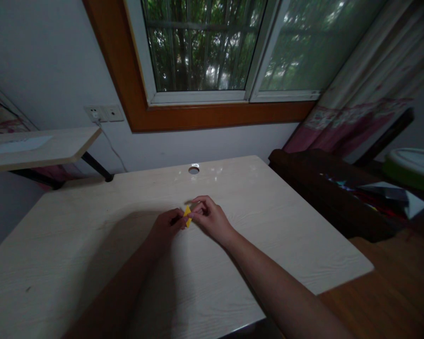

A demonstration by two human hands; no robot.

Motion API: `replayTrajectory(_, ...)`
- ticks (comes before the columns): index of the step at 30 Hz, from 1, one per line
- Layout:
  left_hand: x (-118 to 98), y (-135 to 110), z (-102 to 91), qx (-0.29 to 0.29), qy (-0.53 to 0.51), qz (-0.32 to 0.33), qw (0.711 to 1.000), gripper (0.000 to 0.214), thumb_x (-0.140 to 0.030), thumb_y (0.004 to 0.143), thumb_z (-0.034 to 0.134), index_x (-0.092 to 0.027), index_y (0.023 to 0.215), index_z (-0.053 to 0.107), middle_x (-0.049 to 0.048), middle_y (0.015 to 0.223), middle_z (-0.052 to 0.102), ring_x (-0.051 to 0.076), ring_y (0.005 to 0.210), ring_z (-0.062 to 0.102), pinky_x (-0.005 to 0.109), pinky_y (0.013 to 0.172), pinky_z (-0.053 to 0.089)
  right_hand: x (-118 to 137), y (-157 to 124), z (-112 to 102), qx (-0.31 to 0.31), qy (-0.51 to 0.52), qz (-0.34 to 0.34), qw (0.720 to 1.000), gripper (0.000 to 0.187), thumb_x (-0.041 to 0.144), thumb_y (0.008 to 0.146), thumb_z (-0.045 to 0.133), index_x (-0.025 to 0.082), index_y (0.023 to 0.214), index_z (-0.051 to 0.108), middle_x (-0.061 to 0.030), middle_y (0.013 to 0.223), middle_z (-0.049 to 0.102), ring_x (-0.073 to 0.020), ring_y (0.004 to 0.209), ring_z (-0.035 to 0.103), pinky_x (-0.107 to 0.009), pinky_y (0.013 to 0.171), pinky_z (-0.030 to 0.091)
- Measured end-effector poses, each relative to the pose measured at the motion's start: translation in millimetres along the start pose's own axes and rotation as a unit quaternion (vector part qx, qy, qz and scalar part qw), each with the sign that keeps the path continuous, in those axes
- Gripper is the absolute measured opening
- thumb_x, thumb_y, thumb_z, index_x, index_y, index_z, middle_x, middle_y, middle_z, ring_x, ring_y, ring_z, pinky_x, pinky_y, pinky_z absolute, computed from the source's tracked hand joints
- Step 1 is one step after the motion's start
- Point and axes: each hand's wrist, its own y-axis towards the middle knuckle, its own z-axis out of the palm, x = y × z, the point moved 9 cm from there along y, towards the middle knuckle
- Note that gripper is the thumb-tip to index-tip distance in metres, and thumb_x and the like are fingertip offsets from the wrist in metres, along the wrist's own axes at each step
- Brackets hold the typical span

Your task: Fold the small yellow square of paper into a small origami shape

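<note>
A small piece of yellow folded paper (187, 211) shows between my two hands, over the middle of the pale wood-grain table (268, 226). My left hand (167, 223) pinches its left side. From the right, my right hand (212, 217) grips the same piece between thumb and fingers, with the index finger reaching out past it. The fingertips cover much of the paper, so its full shape is hidden.
Behind my hands a round cable hole (194, 170) is cut near the table's back edge. A raised shelf (42, 146) on black legs stands at the left. Beyond the right edge sits dark wooden furniture (325, 197) with several items on it. A window (201, 52) is ahead.
</note>
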Motion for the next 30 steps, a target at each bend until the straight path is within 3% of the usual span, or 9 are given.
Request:
replayTrajectory(15,-3.1,-0.8,-7.4,-0.031,-0.021,-0.027,0.999,0.024,-0.036,0.082,0.058,-0.016,0.070,0.061,-0.0014,0.063,0.058,0.013,0.062,0.053,0.023,0.062,0.041,6.1,-1.0,2.5,0.011,-0.024,0.005,1.000,0.035,0.031,0.082,0.068,0.023,0.113,0.054,0.0002,0.081,0.066,-0.0125,0.068,0.059,-0.026,0.066,0.048)
replayTrajectory(30,-2.2,-0.9,-2.5,-0.002,0.051,-0.026,0.998,0.030,-0.044,0.083,0.057,-0.016,0.074,0.065,0.0016,0.070,0.066,0.015,0.065,0.058,0.024,0.063,0.041,5.7,-1.0,0.7,0.002,-0.005,0.008,1.000,0.033,0.029,0.082,0.067,0.024,0.111,0.054,0.0001,0.081,0.067,-0.0135,0.070,0.062,-0.026,0.066,0.048)
